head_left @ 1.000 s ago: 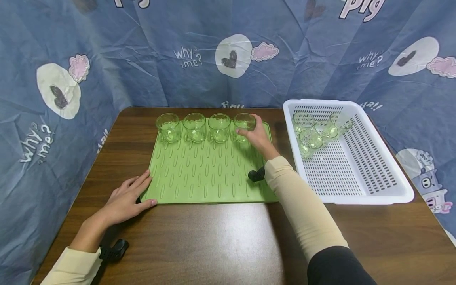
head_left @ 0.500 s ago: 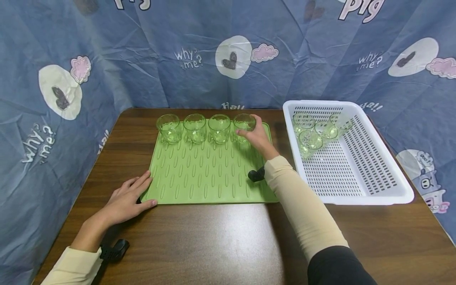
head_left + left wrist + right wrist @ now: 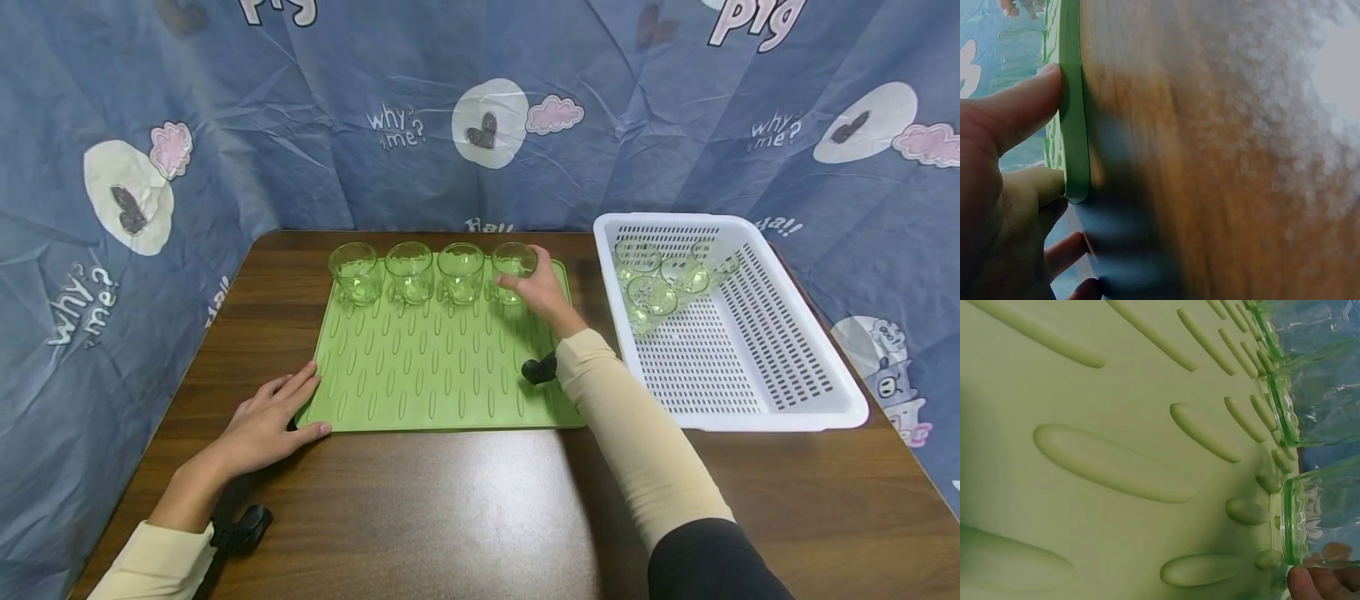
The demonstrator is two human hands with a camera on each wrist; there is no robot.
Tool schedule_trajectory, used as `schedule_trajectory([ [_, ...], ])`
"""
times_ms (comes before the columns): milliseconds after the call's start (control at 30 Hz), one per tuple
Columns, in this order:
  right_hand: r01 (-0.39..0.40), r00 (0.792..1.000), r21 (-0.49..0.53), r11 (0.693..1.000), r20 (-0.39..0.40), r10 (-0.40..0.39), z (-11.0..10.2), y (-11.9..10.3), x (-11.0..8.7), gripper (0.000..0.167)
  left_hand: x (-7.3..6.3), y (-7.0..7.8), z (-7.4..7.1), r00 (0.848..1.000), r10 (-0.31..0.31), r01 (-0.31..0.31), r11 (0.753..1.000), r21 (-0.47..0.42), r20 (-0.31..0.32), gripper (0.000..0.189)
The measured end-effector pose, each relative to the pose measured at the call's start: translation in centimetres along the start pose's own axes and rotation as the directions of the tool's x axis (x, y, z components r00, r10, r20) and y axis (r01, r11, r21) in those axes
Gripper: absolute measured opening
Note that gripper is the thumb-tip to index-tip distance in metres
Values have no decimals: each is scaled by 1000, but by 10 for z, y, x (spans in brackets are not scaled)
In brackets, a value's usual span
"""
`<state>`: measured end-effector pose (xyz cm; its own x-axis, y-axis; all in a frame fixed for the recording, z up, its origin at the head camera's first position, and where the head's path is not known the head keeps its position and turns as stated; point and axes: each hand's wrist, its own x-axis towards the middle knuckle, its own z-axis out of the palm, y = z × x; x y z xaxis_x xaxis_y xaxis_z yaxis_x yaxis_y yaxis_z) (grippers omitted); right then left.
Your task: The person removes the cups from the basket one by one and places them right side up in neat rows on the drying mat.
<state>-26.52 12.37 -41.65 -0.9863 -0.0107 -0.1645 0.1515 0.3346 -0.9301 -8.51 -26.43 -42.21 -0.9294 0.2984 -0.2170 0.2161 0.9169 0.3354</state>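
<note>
**Right hand point(image 3: 542, 287) grips the clear green-tinted glass tumbler point(image 3: 513, 265) at the right end of the row**

On my head feed, a rectangular light-green mat with oval ridges point(image 3: 420, 358) lies on the dark brown wood-grain bench point(image 3: 450, 517). The gripped tumbler is upright at the mat's far right, thumb on its left side and fingers round the far right side. I read that as a side hold that leaves the rim uncovered. Three matching upright tumblers point(image 3: 408, 275) line the far edge to its left, with small gaps between neighbours, probably so each can be grasped without knocking the next. The left hand point(image 3: 262, 425) is spread wide at the mat's near left corner, gripping nothing; I judge it is there to stop the mat sliding. To the right, a white perforated plastic basket point(image 3: 697, 367) has more such tumblers point(image 3: 652, 296) bunched at its far left; they overlap too much for me to count surely.

On the left wrist feed, the thumb touches the mat's near edge and another finger meets its rounded corner, which fits that bracing role.

On the right wrist feed, ridges fill most of the view. Fingertips sit at the gripped tumbler's base, down by the mat. I cannot tell whether the mat bears its full weight.
</note>
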Motion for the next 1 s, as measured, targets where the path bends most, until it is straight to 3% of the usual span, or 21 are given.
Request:
schedule_trajectory([
  [267,-6,1000,-9,1000,-9,6,-2,3,1,94,2,2,-2,1000,-1,1,1000,11,4,86],
  [433,34,999,-14,999,-19,-34,-3,0,0,101,2,3,-3,1000,0,0,1000,8,9,86],
  [567,79,990,-108,991,-106,-90,-3,-9,-2,98,2,2,-3,1000,4,-4,1000,9,9,86],
  [733,55,962,-247,967,-247,-118,-6,-49,-19,82,-1,-1,-2,1000,-3,3,1000,12,13,86],
  [867,135,956,-253,958,-221,-193,-21,-89,-45,74,-1,0,0,1000,-6,6,1000,4,12,87],
  [1000,239,942,-269,933,-170,-290,-50,-113,-69,72,0,1,1,1000,-4,4,1000,9,6,86],
])
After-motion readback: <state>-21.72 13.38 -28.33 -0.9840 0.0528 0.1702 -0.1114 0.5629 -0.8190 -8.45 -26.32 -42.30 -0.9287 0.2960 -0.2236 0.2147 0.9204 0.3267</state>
